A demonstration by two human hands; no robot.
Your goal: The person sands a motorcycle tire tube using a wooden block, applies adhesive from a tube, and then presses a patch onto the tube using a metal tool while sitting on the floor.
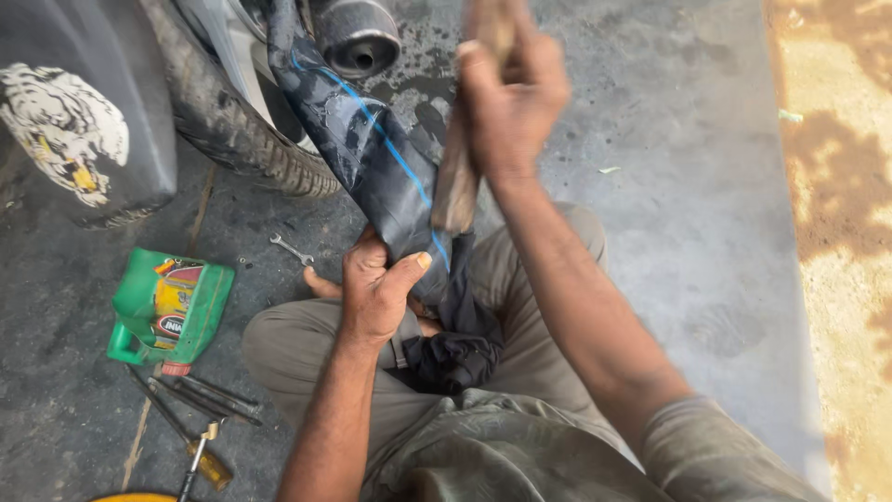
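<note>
Seated on the concrete by the motorcycle tyre [243, 130], we clamped our left hand [376, 288] around the black inner tube [376, 158] over our lap while our right hand [509, 93] gripped a blurred wooden tool [457, 186] against it, best worked with the tube held taut.

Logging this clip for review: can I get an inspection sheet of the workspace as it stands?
Surface: grey concrete floor, stained dark near the wheel; sandy ground on the far right.
Job's things: black inner tube with a blue stripe, gripped by the left hand; right hand raised, holding a worn brownish tool, blurred.
Clutter: green oil can, small spanner, metal rods, yellow-handled screwdriver, dark cloth in the lap.
Hands: both closed on their items.
Cables: nothing seen.
Surroundings: tyre and exhaust pipe of a parked vehicle; dark panel with a pale sticker.
</note>
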